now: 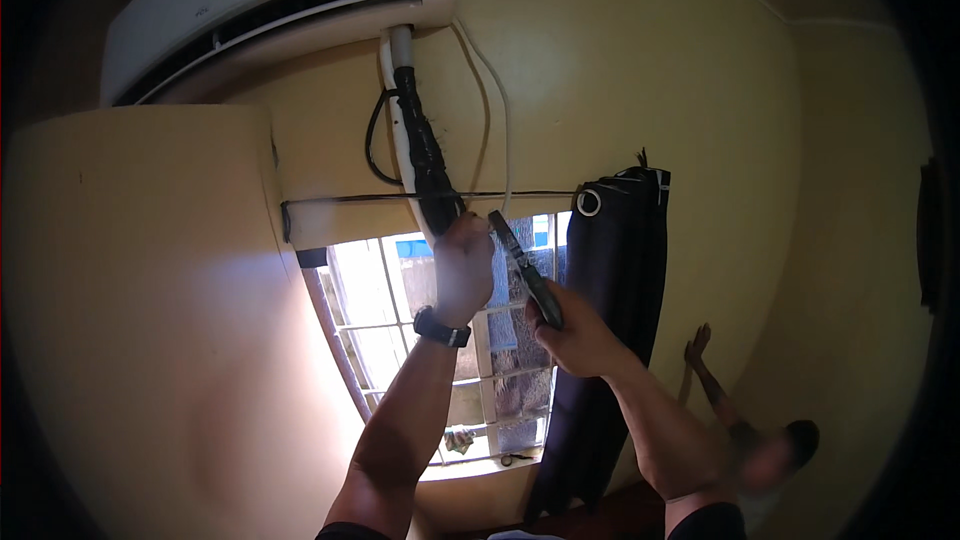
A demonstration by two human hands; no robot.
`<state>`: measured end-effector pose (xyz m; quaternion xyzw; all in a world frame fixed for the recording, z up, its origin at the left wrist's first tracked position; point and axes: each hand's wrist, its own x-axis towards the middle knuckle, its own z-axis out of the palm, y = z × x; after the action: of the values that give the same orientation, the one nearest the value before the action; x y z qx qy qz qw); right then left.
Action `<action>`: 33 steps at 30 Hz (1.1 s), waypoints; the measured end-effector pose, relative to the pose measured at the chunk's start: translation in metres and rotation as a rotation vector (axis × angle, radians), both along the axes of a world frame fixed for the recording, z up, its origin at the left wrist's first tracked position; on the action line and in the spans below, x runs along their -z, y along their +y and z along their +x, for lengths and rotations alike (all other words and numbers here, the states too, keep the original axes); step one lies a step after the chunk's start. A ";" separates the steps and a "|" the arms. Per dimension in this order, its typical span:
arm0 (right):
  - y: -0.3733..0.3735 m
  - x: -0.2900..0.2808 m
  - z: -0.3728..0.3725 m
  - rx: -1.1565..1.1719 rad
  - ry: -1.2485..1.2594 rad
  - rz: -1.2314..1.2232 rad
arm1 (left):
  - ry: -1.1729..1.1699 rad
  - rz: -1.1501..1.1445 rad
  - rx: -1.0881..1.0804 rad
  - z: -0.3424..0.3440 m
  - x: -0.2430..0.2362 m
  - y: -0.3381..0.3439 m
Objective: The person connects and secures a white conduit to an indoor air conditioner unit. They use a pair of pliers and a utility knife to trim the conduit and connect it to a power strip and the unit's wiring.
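My left hand point(464, 262), with a dark watch point(442, 327) on its wrist, is raised and closed at the lower part of a black-wrapped pipe bundle point(428, 155). Its fingertips are partly hidden and blurred. A white pipe point(404, 152) runs down beside the wrapping, and a black cable point(371, 135) loops out on the left. My right hand point(577, 332) grips a slim dark hand tool point(528, 270) with pale marks along its shaft. The tool slants up and left, its tip close to my left fingers; its exact kind is unclear.
Above is a white wall-mounted air conditioner point(290, 15). A thin black rod point(350, 200) crosses above a barred window point(470, 380). A dark curtain point(610, 320) hangs at the right. A large pale panel point(150, 310) stands left. Another person point(775, 455) is at lower right, one hand on the wall.
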<state>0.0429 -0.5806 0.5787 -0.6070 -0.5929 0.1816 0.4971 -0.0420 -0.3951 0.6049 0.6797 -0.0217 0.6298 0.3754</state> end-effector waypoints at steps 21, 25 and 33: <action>0.051 0.041 -0.004 -0.651 0.673 0.195 | 0.049 -0.074 0.140 -0.017 0.010 0.025; 0.039 0.029 0.001 0.034 -0.213 0.343 | 0.133 0.621 -0.307 -0.036 0.000 0.047; 0.033 0.015 -0.012 0.162 -0.148 0.129 | -0.092 -0.260 0.297 -0.002 0.043 0.003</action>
<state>0.0311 -0.5476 0.5635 -0.6314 -0.5874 0.0572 0.5031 -0.0436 -0.3922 0.5614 0.5854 -0.0573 0.5953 0.5475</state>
